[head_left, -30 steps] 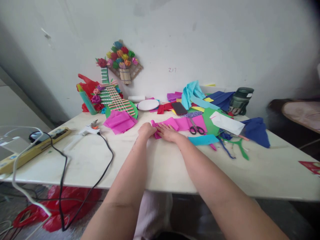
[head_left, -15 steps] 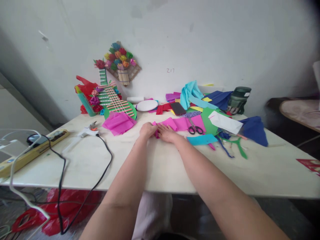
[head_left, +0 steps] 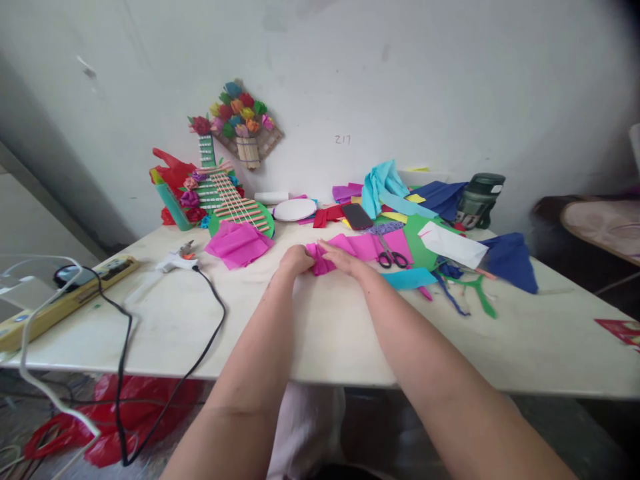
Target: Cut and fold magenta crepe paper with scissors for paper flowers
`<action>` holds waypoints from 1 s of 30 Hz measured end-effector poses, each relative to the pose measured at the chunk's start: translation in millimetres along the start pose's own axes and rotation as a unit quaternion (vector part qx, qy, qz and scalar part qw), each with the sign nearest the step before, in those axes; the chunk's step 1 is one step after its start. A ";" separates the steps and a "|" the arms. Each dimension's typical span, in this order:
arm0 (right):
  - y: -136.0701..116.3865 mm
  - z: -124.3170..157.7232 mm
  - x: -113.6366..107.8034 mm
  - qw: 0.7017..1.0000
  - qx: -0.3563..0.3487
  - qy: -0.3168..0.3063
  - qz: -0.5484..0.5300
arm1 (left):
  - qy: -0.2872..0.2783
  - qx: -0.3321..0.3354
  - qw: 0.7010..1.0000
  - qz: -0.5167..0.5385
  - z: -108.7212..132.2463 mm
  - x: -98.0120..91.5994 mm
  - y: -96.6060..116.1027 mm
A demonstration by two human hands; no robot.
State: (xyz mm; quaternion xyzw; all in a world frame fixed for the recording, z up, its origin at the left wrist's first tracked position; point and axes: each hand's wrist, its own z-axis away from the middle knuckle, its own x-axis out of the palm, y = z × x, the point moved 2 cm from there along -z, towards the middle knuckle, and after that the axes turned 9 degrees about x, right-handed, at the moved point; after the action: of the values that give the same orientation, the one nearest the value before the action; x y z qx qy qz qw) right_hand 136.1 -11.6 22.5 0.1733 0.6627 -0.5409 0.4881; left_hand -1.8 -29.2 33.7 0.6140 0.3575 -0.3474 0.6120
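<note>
A long strip of pink crepe paper (head_left: 363, 245) lies across the middle of the white table (head_left: 325, 333). Its near end is bunched up between my two hands. My left hand (head_left: 295, 259) is closed on the gathered left end of the strip. My right hand (head_left: 345, 261) pinches the same bunch from the right, fingers curled over it. Black-handled scissors (head_left: 393, 257) rest on the pink paper just right of my right hand.
A second pink paper sheet (head_left: 237, 243), a glue gun (head_left: 175, 261) with a black cord, a power strip (head_left: 60, 300), a paper guitar craft (head_left: 225, 197), a white plate (head_left: 295, 209), a phone (head_left: 358, 216), a dark jar (head_left: 479, 200) and many coloured paper scraps (head_left: 430, 247) lie about.
My right hand, which lay flat on the pink strip, has curled and lifted. The strip's near end is now gathered into a bunch between both hands.
</note>
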 end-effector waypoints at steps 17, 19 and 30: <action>5.1 -2.0 5.6 0.994 -0.020 0.002 0.106 | 0.049 -0.057 0.997 -0.022 -3.0 2.2 -1.8; 5.9 -3.0 6.2 0.995 -0.018 -0.001 0.103 | 0.080 -0.062 0.995 -0.013 -5.8 4.9 -2.6; 13.2 -8.8 7.8 0.998 -0.034 0.054 -0.026 | 0.137 -0.011 0.988 0.063 -0.4 2.6 6.3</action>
State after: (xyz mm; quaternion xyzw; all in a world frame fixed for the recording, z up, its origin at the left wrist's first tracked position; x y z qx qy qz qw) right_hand 138.4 -1.4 8.2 0.1678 0.7103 -0.5204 0.4433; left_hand 4.9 -28.7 34.7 0.6707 0.4021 -0.2164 0.5845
